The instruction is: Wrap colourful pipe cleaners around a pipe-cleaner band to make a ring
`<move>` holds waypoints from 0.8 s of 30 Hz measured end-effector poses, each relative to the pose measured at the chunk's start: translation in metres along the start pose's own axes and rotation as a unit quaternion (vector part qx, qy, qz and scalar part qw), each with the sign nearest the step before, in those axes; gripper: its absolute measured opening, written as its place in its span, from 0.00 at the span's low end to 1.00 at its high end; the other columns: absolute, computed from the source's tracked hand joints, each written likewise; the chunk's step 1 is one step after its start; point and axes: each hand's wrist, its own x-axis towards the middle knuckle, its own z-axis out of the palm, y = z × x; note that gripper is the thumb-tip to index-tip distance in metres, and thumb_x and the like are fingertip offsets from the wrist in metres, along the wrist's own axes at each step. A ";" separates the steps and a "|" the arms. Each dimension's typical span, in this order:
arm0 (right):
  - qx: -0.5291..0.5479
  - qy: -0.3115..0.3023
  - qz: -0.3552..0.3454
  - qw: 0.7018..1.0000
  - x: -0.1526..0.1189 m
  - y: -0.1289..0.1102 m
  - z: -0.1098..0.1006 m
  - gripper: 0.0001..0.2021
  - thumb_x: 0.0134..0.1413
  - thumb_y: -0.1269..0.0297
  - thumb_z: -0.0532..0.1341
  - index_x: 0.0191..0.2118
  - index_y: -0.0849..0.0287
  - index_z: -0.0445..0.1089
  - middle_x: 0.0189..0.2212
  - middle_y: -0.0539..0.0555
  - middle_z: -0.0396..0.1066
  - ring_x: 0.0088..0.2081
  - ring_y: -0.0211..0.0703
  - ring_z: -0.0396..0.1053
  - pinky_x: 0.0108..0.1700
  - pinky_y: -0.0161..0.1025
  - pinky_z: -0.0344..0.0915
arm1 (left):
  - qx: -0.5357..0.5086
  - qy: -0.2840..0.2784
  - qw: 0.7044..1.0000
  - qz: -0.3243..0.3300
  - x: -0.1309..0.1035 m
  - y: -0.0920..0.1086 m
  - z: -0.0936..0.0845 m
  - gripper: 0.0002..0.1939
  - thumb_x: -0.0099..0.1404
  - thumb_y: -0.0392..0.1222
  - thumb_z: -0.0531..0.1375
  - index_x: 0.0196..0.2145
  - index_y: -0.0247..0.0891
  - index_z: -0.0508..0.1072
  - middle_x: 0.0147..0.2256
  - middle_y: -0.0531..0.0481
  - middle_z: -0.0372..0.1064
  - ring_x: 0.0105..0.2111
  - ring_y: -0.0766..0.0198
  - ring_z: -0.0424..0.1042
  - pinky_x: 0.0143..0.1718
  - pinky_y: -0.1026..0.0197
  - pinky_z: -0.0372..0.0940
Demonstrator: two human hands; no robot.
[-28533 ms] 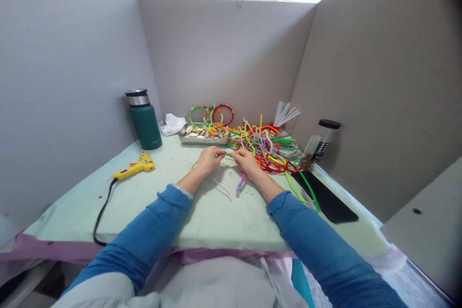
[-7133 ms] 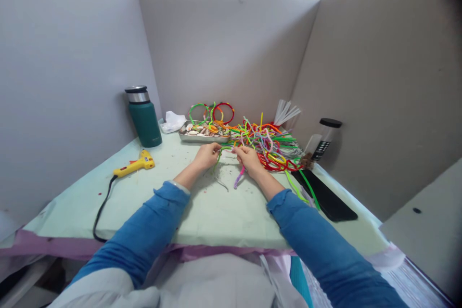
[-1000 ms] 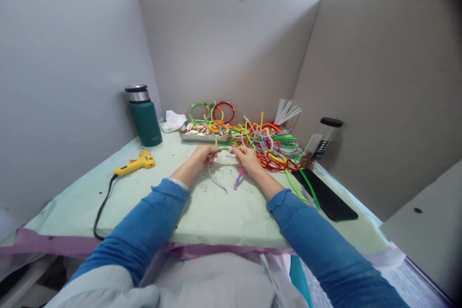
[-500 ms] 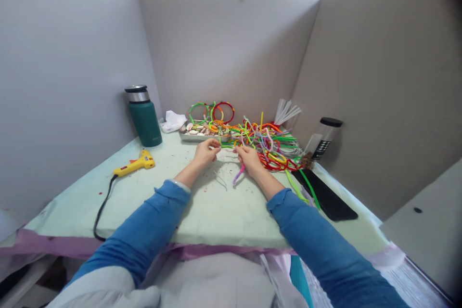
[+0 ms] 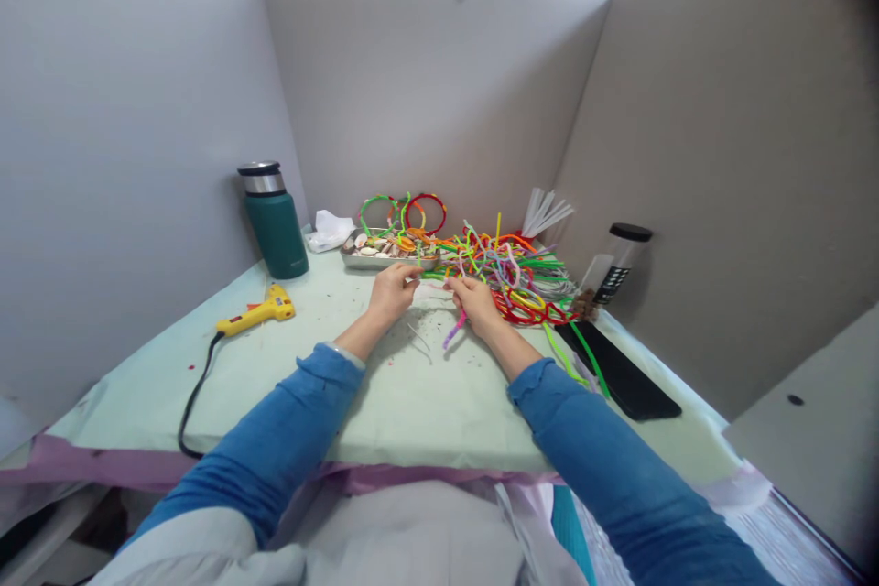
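My right hand [image 5: 476,302] is closed in a pinch on a fuzzy pipe cleaner, whose purple and pink end [image 5: 454,330] hangs below the fingers. Facing it across a small gap, my left hand [image 5: 393,293] has thumb and fingers drawn together; whatever they hold is too small to make out. Beneath the hands, a thin grey strand [image 5: 420,341] lies on the pale green table cover [image 5: 426,412] among small dark specks. Just beyond them is a tangled heap of colourful pipe cleaners [image 5: 526,270].
A metal tray [image 5: 385,263] of shells stands at the back, with pipe-cleaner rings [image 5: 426,197] behind it. To the left are a green bottle [image 5: 276,233] and a corded yellow glue gun [image 5: 257,315]. A clear container [image 5: 620,261] and a black flat object [image 5: 628,380] lie right.
The fingers of my left hand have drawn closer together, and that hand has shifted very slightly. My right hand stays almost in place with the pipe cleaner.
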 end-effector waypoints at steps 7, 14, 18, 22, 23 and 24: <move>-0.001 0.001 0.001 1.000 0.001 0.003 0.000 0.15 0.43 0.53 0.62 0.25 0.62 0.69 0.10 0.44 0.55 0.15 0.31 0.47 0.19 0.34 0.43 | 0.030 -0.012 0.999 -0.006 0.000 0.003 -0.001 0.11 0.59 0.34 0.58 0.36 0.39 0.79 0.36 0.45 0.72 0.34 0.62 0.70 0.40 0.62 0.62; -0.013 -0.005 -0.022 1.000 0.002 0.004 0.000 0.15 0.45 0.53 0.61 0.24 0.62 0.68 0.11 0.44 0.55 0.16 0.31 0.48 0.20 0.33 0.44 | 0.072 -0.013 0.997 -0.008 0.000 0.003 -0.001 0.12 0.58 0.31 0.56 0.36 0.35 0.78 0.38 0.44 0.72 0.36 0.62 0.71 0.44 0.61 0.63; -0.027 -0.003 -0.030 0.999 0.001 0.004 0.001 0.14 0.45 0.53 0.61 0.24 0.62 0.68 0.11 0.44 0.56 0.16 0.31 0.49 0.20 0.34 0.45 | 0.078 -0.030 0.996 -0.028 0.001 0.003 0.000 0.11 0.58 0.30 0.56 0.36 0.35 0.78 0.39 0.44 0.73 0.36 0.61 0.71 0.44 0.60 0.64; -0.035 -0.008 -0.036 0.999 0.000 0.004 0.001 0.14 0.46 0.54 0.60 0.25 0.62 0.68 0.11 0.44 0.56 0.16 0.32 0.49 0.21 0.33 0.45 | 0.064 -0.058 0.993 -0.084 0.003 0.004 -0.001 0.11 0.58 0.32 0.57 0.37 0.34 0.78 0.36 0.44 0.75 0.34 0.62 0.71 0.41 0.62 0.63; -0.037 -0.010 -0.037 0.999 0.000 0.003 0.001 0.14 0.46 0.54 0.60 0.25 0.62 0.68 0.11 0.44 0.56 0.16 0.32 0.50 0.21 0.33 0.46 | 0.055 -0.064 0.991 -0.101 0.003 0.004 -0.002 0.11 0.59 0.33 0.57 0.37 0.33 0.77 0.35 0.44 0.75 0.33 0.62 0.71 0.39 0.62 0.63; -0.038 -0.010 -0.038 0.999 0.000 0.003 0.001 0.14 0.46 0.53 0.60 0.25 0.62 0.68 0.11 0.44 0.56 0.16 0.32 0.50 0.21 0.33 0.46 | 0.042 -0.070 0.989 -0.119 0.004 0.005 -0.002 0.12 0.59 0.34 0.57 0.38 0.33 0.77 0.33 0.45 0.75 0.31 0.63 0.71 0.38 0.63 0.63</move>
